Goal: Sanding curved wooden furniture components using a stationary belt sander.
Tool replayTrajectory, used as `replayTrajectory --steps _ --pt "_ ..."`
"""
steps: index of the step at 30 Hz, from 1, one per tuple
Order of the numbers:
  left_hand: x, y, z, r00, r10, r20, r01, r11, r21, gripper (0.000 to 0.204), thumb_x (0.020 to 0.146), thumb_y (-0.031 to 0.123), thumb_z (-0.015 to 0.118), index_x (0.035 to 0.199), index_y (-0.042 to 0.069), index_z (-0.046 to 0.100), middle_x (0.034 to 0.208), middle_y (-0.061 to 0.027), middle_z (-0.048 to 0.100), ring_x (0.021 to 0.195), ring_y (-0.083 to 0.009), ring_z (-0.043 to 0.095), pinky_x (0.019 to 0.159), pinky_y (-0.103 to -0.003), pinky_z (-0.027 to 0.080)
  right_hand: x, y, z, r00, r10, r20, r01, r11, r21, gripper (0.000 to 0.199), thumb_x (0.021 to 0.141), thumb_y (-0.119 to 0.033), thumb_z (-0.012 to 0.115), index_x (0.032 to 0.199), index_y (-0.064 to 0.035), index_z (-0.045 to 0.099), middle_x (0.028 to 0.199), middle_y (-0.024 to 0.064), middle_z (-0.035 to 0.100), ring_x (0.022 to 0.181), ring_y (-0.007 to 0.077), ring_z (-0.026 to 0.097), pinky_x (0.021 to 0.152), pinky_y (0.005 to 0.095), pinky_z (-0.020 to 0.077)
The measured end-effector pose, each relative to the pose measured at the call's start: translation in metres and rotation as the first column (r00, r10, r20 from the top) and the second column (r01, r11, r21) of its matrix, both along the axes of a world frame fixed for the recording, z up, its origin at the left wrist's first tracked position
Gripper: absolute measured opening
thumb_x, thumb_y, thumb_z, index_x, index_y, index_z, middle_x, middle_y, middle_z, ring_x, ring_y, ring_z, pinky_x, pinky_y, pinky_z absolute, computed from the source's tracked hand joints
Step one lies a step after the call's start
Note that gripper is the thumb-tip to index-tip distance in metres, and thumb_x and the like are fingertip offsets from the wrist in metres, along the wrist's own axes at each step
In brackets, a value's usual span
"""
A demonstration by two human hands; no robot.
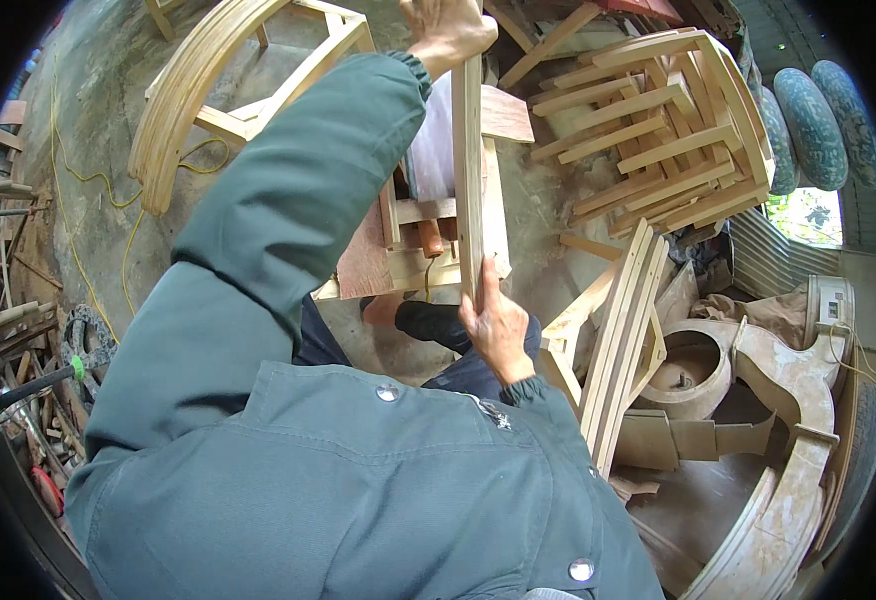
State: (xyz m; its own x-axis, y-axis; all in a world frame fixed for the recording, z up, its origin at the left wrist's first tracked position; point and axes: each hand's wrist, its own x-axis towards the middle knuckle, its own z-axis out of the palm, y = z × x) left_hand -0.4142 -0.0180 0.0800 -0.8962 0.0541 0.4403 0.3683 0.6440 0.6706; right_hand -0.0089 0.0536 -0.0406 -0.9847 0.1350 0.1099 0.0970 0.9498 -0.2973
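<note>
A long, pale wooden bar point(468, 170) stretches away in front of my body, over a low wooden stand point(363, 255). My left hand point(448, 32) is closed round its far end, with the arm reached across the picture. At the near end my right hand point(499, 328) grips the same bar, its index finger lying along the wood. Beneath the bar, a whitish sheet point(434, 150) lies on the stand. An orange handle point(430, 238) with a cord shows just below that sheet; the rest of its tool is hidden.
Curved wooden frames point(198, 85) stand at far left, near a yellow cord point(80, 268) on the concrete floor. Stacked wooden frames point(673, 130) fill the far right. Nearer, long strips point(623, 350) lean beside a dusty machine housing point(788, 375). Scrap wood point(8, 320) lies along the left.
</note>
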Motion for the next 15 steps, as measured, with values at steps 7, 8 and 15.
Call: replayTrajectory --steps 7,8,15 --pt "0.040 0.007 -0.050 0.983 0.069 -0.170 -0.080 0.995 -0.059 0.081 0.076 0.030 0.073 0.145 -0.001 0.043 0.140 -0.0255 0.054 0.142 -0.0366 0.043 0.117 -0.063 0.028 0.104 0.004 0.036 0.991 -0.029 0.128 0.022 0.998 0.062 0.087 0.086 -0.025 0.076 0.161 -0.0074 0.035 0.069 0.0133 0.066 0.059 0.0322 0.067 0.055 0.0442 0.0529" --pt "0.041 0.003 -0.062 0.997 -0.061 -0.041 0.061 0.998 0.000 0.101 0.075 0.033 0.070 0.157 0.000 0.020 0.155 -0.0250 0.034 0.153 -0.0412 0.015 0.119 -0.071 0.001 0.117 0.002 0.047 0.982 -0.045 0.186 0.033 0.997 0.070 0.085 0.085 -0.026 0.077 0.159 -0.0084 0.038 0.069 0.0126 0.066 0.060 0.0323 0.068 0.060 0.0454 0.0539" --pt "0.076 -0.010 -0.076 0.990 -0.095 0.106 0.113 0.977 -0.181 0.109 0.080 0.042 0.072 0.160 -0.007 0.017 0.162 -0.0289 0.028 0.159 -0.0396 0.006 0.123 -0.066 -0.002 0.201 0.007 0.048 0.989 -0.081 0.121 0.097 0.986 -0.133 0.073 0.080 -0.015 0.079 0.146 -0.0107 0.049 0.101 0.0192 0.071 0.088 0.0398 0.071 0.086 0.0485 0.0555"
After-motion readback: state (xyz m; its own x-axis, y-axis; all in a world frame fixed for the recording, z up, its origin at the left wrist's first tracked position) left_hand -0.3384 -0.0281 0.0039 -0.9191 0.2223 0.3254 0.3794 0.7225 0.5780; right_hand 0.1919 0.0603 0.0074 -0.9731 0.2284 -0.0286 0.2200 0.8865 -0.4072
